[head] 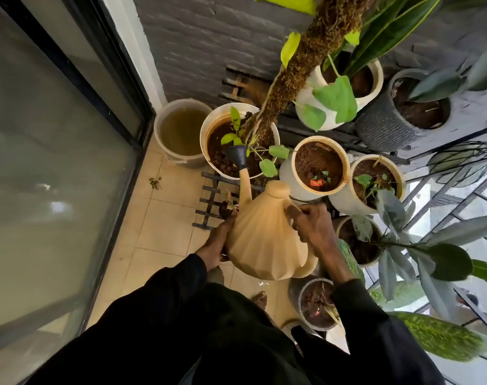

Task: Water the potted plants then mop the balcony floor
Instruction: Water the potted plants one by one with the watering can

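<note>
Tilting can [260, 240] toward pot [204, 134] at 12 o'clock, right hand [311, 226] wrapped round handle [309, 269], left hand [217, 243] propping 9 o'clock side for weight, finger curl unclear.

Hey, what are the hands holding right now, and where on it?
A beige watering can: the right hand grips its handle, and the left hand supports the side of its body.

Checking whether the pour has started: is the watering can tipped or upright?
Tipped: the watering can leans forward, its black rose over the large white pot. Whether water flows, cannot tell.
</note>
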Action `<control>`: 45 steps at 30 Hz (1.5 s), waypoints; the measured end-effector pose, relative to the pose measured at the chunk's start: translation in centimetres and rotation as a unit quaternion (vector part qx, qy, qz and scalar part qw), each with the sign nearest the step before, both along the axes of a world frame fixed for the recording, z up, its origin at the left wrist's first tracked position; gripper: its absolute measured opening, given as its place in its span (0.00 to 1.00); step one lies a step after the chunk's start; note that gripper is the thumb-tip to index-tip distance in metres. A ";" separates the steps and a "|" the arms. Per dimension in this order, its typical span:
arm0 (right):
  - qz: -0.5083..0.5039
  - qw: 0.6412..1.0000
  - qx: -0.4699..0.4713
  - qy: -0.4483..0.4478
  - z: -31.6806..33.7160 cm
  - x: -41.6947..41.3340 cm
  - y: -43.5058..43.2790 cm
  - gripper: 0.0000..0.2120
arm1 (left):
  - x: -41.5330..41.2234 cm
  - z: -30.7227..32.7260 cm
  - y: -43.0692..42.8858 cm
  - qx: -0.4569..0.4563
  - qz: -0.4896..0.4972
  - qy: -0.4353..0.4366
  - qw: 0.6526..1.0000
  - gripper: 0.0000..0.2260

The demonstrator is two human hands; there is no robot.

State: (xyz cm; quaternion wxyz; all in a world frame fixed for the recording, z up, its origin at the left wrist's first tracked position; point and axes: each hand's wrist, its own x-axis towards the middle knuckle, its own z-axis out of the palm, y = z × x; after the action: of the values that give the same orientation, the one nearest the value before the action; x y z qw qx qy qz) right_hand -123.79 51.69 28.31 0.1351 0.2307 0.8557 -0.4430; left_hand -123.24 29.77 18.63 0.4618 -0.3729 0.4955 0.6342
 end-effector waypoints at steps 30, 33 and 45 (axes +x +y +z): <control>0.046 0.996 0.010 -0.070 0.8 -6.4 -2.8 0.19 | -3.9 0.1 -2.5 0.011 -0.017 -0.053 0.998 0.34; 0.045 0.997 0.012 -0.063 0.9 -6.3 -2.9 0.21 | -3.8 0.1 -2.6 0.013 -0.015 -0.053 0.998 0.34; -0.016 0.999 0.001 -0.030 -0.8 -3.5 -2.4 0.25 | -4.1 0.5 -2.5 -0.002 -0.016 -0.025 1.000 0.23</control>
State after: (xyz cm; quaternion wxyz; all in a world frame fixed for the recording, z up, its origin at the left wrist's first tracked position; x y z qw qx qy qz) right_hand -127.26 49.31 27.55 0.1531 0.2578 0.8479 -0.4372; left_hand -127.33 27.22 19.12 0.4831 -0.3815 0.4916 0.6160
